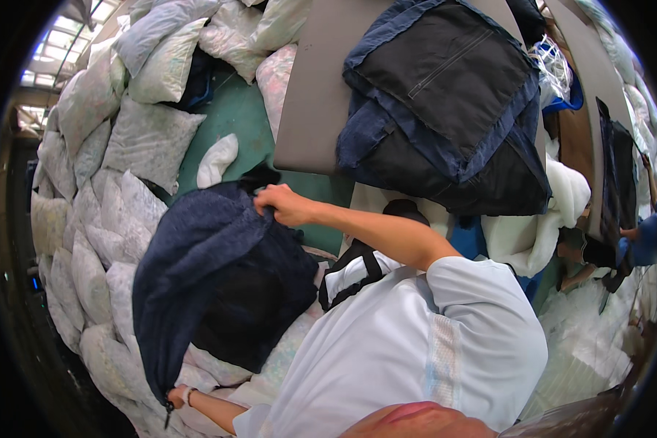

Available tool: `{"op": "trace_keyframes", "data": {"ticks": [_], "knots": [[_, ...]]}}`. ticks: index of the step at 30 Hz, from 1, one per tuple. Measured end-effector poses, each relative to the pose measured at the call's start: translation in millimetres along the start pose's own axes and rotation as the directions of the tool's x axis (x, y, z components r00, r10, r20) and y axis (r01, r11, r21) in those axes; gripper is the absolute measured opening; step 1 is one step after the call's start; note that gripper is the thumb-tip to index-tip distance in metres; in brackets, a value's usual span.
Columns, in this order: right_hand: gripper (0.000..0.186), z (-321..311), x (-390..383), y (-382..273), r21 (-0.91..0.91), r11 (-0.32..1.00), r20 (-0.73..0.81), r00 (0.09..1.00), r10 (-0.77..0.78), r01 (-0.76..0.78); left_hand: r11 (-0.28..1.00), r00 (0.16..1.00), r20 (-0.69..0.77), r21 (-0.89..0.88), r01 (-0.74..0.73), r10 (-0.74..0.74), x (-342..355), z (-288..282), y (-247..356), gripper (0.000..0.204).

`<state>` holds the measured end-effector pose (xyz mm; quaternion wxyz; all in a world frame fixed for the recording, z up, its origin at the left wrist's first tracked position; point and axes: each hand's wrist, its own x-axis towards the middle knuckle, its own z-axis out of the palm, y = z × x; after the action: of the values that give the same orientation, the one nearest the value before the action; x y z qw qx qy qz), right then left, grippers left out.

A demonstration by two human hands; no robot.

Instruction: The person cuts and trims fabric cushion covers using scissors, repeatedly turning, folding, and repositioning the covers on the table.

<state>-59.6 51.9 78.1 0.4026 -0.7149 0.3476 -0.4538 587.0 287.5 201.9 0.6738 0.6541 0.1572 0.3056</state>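
Navy plush cloth (186, 255), with a black panel (244, 314) showing beneath its folds, hung spread out between the two hands. The right hand (279, 205) pinched its upper edge, fingers curled in tight, while the left hand (176, 395), a pale band (188, 395) round its wrist, gripped the lower corner; a thin dark tab (168, 419) dangled just below it. Pale patterned pillows (87, 277) lay heaped to the left of both hands and under the cloth. Beyond the right hand, a small white cushion (217, 159) rested on the green floor (223, 109). To that hand's right, a stack of navy-and-black covers (452, 87) sat on a grey table (317, 95). Farther right, white fluffy material (536, 233) bulged beside it.
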Motion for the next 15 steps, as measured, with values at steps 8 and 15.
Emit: {"op": "trace_keyframes", "data": {"ticks": [8, 15], "knots": [[0.022, -36.9, -122.5, 122.1, -0.477, 0.801, 0.468, 0.667, 0.58, -0.362, 0.907, 0.946, -0.256, 0.317, 0.277, -0.2, -9.7, -191.2, -123.3, 0.013], [0.025, -222.1, -225.3, 150.2, -0.336, 0.417, -0.717, 0.516, 0.469, -0.845, 0.691, 0.872, 0.167, 0.685, 0.233, -0.46, -135.9, -255.3, -221.0, 0.014]]}}
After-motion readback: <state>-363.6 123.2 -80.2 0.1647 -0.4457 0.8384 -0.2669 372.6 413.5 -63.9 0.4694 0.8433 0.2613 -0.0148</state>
